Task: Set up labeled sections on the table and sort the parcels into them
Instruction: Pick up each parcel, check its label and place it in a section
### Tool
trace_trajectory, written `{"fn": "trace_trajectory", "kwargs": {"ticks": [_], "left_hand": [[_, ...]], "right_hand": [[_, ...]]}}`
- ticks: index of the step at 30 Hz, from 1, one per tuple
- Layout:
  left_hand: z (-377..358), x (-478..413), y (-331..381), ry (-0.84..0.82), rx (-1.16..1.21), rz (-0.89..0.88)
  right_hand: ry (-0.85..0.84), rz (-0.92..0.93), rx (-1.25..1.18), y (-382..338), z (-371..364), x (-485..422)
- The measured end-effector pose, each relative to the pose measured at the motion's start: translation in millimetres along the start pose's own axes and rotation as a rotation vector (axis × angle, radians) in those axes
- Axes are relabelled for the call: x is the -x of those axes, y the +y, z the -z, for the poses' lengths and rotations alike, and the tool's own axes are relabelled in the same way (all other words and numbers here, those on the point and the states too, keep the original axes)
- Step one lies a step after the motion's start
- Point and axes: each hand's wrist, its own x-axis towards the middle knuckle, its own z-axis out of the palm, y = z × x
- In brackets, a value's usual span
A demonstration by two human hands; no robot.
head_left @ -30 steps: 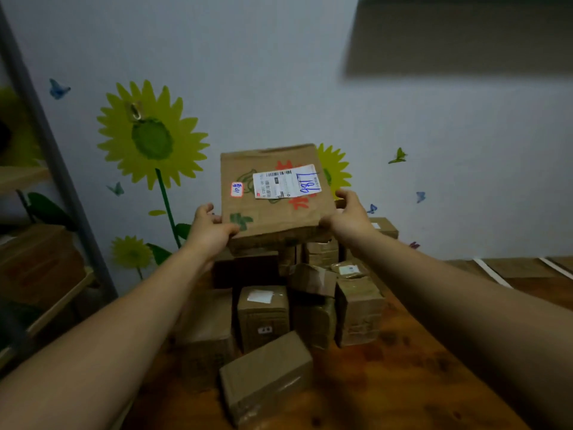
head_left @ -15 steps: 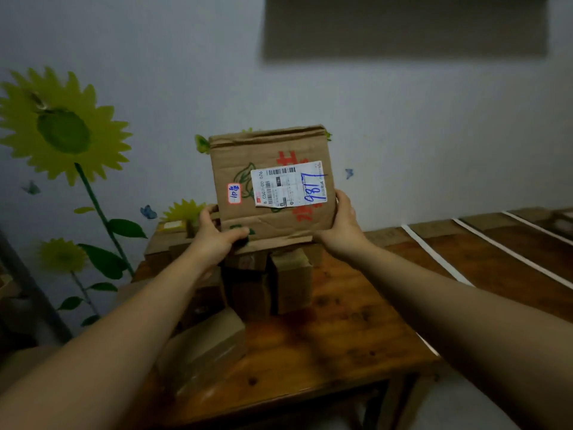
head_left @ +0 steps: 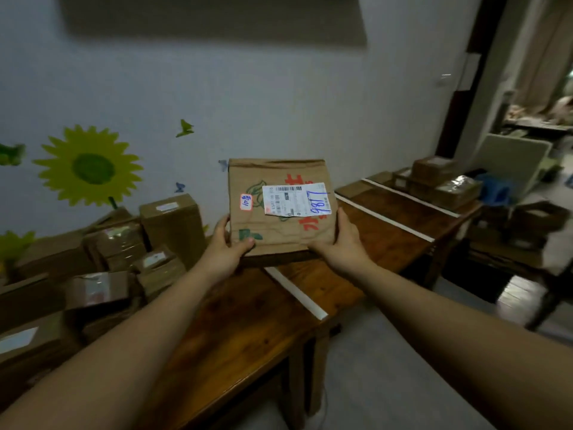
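I hold a flat brown cardboard parcel [head_left: 279,231] tilted up in front of me, above the wooden table [head_left: 235,324]. It carries a white shipping label with "9817" in blue ink and a small red-edged sticker. My left hand [head_left: 224,248] grips its lower left corner and my right hand [head_left: 336,243] its lower right edge. White tape strips [head_left: 296,290] run across the tabletop and split it into sections. A heap of unsorted brown parcels [head_left: 124,252] fills the left end of the table.
A few sorted parcels [head_left: 440,184] lie in the far right section past another tape strip [head_left: 384,218]. Boxes [head_left: 536,218] and a blue crate [head_left: 496,190] stand on the floor at right. The wall behind carries sunflower decals [head_left: 90,167]. Grey floor lies beside the table.
My view and both hands have swung right with the parcel, away from the heap and over the taped sections. The far right end of the table has come into sight.
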Motion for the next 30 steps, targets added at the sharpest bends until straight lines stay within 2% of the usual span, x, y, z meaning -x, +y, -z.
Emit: {"fn": "trace_trajectory", "kwargs": {"ticks": [9,13,18,22,30], "left_hand": [[-220,-54,23,-0.148,-0.056,-0.023],[-285,-77,28,-0.174,-0.109,0.025],[-329,-110,22,-0.176,-0.144,0.071],[-354,-150,6,-0.201,-0.175,0.112],[-409,-288,-18,-0.292,-0.273,0.128]], "right_hand": [[0.046,-0.023,0.161,100,182,-51],[0.026,-0.038,0.178,131,239,-77],[0.001,-0.057,0.183,164,267,-115],[-0.052,-0.146,0.213,195,268,-155],[-0.135,-0.294,0.354,251,278,-306]]}}
